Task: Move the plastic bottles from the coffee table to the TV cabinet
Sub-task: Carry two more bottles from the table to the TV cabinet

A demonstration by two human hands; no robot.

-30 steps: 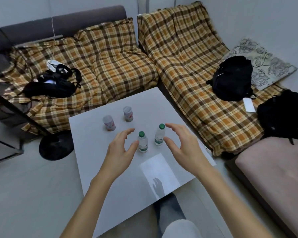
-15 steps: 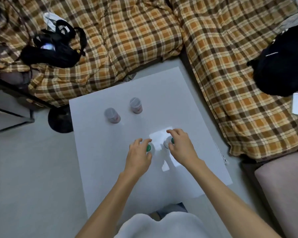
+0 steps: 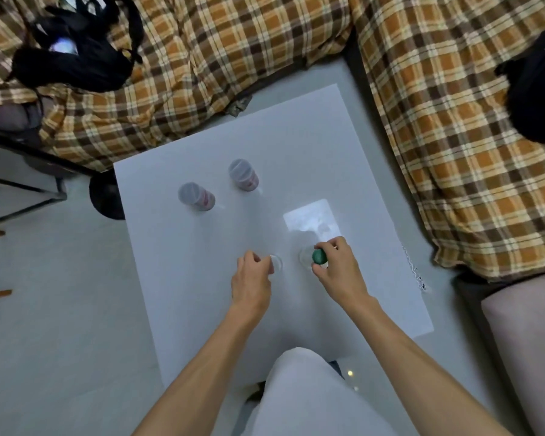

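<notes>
I look straight down on the white coffee table (image 3: 375,171). Two small clear plastic bottles with green caps stand near its front middle. My left hand (image 3: 251,286) is closed around the left bottle (image 3: 277,264); its cap is hidden under my fingers. My right hand (image 3: 337,265) grips the right bottle (image 3: 309,262) near the top, with its green cap (image 3: 319,256) showing between my fingers. Two more clear bottles with red labels, one on the left (image 3: 196,196) and one further back (image 3: 243,175), stand upright apart from my hands. The TV cabinet is not in view.
A plaid-covered sofa (image 3: 233,58) wraps around the table's far and right sides. A black bag (image 3: 73,58) lies on it at the left, another black bag (image 3: 538,89) at the right edge. A round black stand base (image 3: 106,196) sits on the floor by the table's left corner.
My view has tipped from looking across the room to straight down. Both hands came down from hovering open and closed on the two green-capped bottles.
</notes>
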